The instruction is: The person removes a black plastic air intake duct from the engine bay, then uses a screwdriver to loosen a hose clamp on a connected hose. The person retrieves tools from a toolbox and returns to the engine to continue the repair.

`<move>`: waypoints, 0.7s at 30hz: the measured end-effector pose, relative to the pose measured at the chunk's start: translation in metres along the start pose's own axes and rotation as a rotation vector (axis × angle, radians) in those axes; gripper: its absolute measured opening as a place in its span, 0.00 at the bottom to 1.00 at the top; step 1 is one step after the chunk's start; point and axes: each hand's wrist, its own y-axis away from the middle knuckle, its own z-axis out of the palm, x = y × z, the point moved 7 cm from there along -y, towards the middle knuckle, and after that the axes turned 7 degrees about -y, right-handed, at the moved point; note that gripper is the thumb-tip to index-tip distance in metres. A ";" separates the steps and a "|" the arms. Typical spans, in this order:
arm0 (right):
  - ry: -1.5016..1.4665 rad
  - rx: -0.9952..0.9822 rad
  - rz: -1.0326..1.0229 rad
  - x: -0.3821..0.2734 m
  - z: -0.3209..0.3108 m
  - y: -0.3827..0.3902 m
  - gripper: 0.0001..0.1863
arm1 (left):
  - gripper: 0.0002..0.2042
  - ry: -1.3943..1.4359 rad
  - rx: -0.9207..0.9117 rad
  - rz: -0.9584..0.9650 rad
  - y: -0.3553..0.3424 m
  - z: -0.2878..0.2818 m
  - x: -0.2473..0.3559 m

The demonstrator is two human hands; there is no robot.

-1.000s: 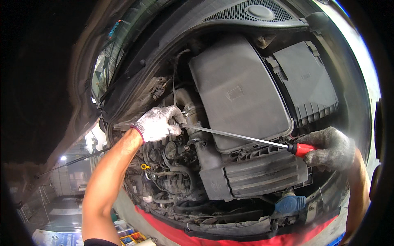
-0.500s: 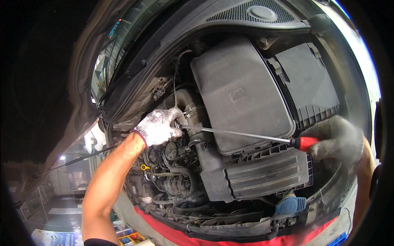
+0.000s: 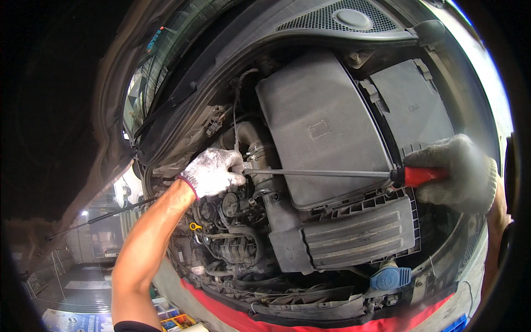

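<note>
My right hand point(image 3: 459, 176), in a grey-white knit glove, is wrapped round the red handle of a long screwdriver point(image 3: 332, 173). Its metal shaft runs leftward, almost level, across the front part of a large black cover point(image 3: 326, 130). The screwdriver's tip meets a small metallic part beside an intake hose point(image 3: 259, 141) with a metal clamp. My left hand point(image 3: 213, 171), in a dirty white glove, is closed at that tip, thumb and fingers pinched together. What exactly sits between them is hidden by the glove.
A black ribbed air duct point(image 3: 359, 235) lies in front of the cover. A yellow dipstick loop point(image 3: 194, 226) and hoses are below my left hand. A blue reservoir cap point(image 3: 391, 278) is near the front edge, over a red cloth point(image 3: 249, 315). The raised hood point(image 3: 55, 138) fills the left.
My right hand has shifted slightly away from me, taking the screwdriver handle with it, so the shaft now lies nearly level. My left hand stays almost in place at the tip.
</note>
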 end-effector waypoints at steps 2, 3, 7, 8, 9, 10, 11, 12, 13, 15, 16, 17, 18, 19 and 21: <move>0.035 0.003 -0.018 -0.005 -0.001 0.001 0.35 | 0.17 -0.125 0.001 0.018 0.000 0.002 -0.005; 0.051 -0.001 -0.020 -0.008 -0.001 0.001 0.35 | 0.17 -0.089 0.000 -0.005 0.002 0.002 -0.006; 0.120 -0.099 0.068 -0.007 0.000 0.005 0.26 | 0.17 -0.006 0.056 -0.037 0.003 0.006 -0.005; 0.122 -0.090 0.069 -0.006 -0.002 0.008 0.26 | 0.17 0.003 0.094 -0.030 0.005 0.005 -0.008; 0.122 -0.080 0.069 -0.003 -0.004 0.013 0.27 | 0.17 0.207 0.031 -0.103 0.004 0.011 -0.017; 0.122 -0.078 0.067 -0.001 -0.002 0.015 0.27 | 0.17 0.414 -0.036 -0.182 0.004 0.019 -0.025; 0.121 -0.053 0.088 0.003 0.000 0.017 0.29 | 0.17 0.619 -0.104 -0.260 0.006 0.025 -0.029; 0.120 -0.026 0.109 0.008 0.002 0.019 0.31 | 0.19 0.670 -0.147 -0.241 0.008 0.025 -0.027; 0.083 -0.020 0.159 0.004 0.001 0.022 0.31 | 0.21 0.652 -0.139 -0.331 0.009 0.026 -0.032; 0.039 -0.021 0.174 -0.005 0.001 0.026 0.32 | 0.25 0.612 -0.121 -0.509 0.012 0.028 -0.039; 0.037 -0.026 0.144 -0.009 0.001 0.027 0.32 | 0.29 0.529 -0.159 -0.516 0.010 0.030 -0.033; 0.034 -0.030 0.115 -0.014 0.000 0.029 0.31 | 0.29 0.562 -0.163 -0.538 0.012 0.032 -0.024; 0.076 -0.062 0.075 -0.025 0.000 0.030 0.26 | 0.28 0.660 -0.123 -0.508 0.010 0.037 -0.016; 0.088 -0.054 0.086 -0.026 -0.001 0.031 0.26 | 0.27 0.758 -0.083 -0.472 0.006 0.044 -0.012; 0.098 -0.065 0.086 -0.023 0.002 0.025 0.25 | 0.20 0.720 0.034 -0.479 0.010 0.056 -0.020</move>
